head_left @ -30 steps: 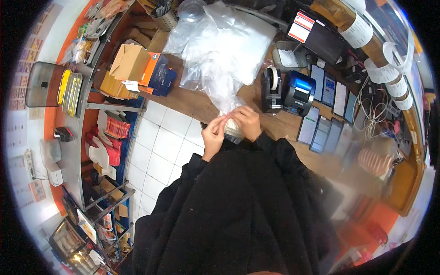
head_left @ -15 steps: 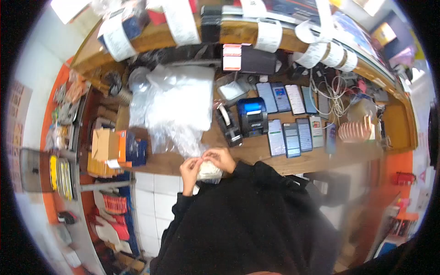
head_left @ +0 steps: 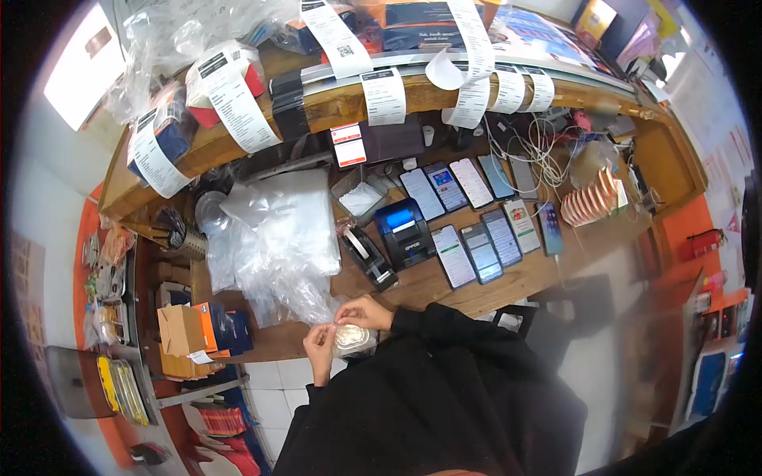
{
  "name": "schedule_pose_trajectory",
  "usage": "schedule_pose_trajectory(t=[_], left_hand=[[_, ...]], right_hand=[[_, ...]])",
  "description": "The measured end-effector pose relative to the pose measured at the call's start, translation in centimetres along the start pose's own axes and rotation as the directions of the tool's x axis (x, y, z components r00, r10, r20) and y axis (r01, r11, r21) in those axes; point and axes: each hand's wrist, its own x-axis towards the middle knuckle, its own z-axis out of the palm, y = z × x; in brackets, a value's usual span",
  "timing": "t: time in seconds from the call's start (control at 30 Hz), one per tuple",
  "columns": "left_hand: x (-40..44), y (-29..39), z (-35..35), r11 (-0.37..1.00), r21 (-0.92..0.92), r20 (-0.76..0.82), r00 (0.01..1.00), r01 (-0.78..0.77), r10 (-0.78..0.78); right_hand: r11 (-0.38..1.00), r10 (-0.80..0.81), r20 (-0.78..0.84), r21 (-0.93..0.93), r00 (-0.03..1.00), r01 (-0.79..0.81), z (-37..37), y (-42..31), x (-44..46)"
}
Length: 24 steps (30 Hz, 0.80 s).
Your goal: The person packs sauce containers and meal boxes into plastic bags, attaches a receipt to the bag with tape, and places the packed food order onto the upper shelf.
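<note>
Both left hand (head_left: 319, 346) and right hand (head_left: 367, 313) pinch clear plastic (head_left: 305, 294) between nearly closed fingers (head_left: 344, 312).

The person wears a loose, plain black garment (head_left: 444, 404) that spreads wide over the body in soft folds, with no print or marking visible on it. Its long black sleeves, the right one (head_left: 432, 324) and the left one (head_left: 311, 394), reach close to the wrists. Both hands, the left (head_left: 320, 343) and the right (head_left: 364, 312), are bare, without gloves.
</note>
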Motion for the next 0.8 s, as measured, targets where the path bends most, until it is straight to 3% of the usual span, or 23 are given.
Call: schedule_pose_trajectory(t=[0.33, 0.4, 0.73, 0.8], left_hand=[[0.2, 0.1, -0.1, 1.0, 0.03, 0.037, 0.999, 0.01, -0.012], [0.2, -0.2, 0.1, 1.0, -0.024, 0.015, 1.0, -0.015, 0.015], [-0.2, -1.3, -0.1, 0.998, -0.046, -0.022, 0.999, 0.046, -0.047], [-0.5, -0.4, 0.8, 0.902, 0.333, -0.05, 0.951, -0.273, 0.306]], right_hand=[[0.997, 0.061, 0.083, 0.049, 0.995, -0.065, -0.2, 0.3, 0.0], [0.96, 0.104, 0.044, 0.258, 0.994, -0.112, 0.0, 0.4, 0.0], [0.984, 0.116, 0.178, 0.11, 0.977, -0.137, -0.7, 0.3, 0.7], [0.999, 0.033, 0.238, -0.026, 0.971, -0.027, -0.7, 0.2, 1.0]])
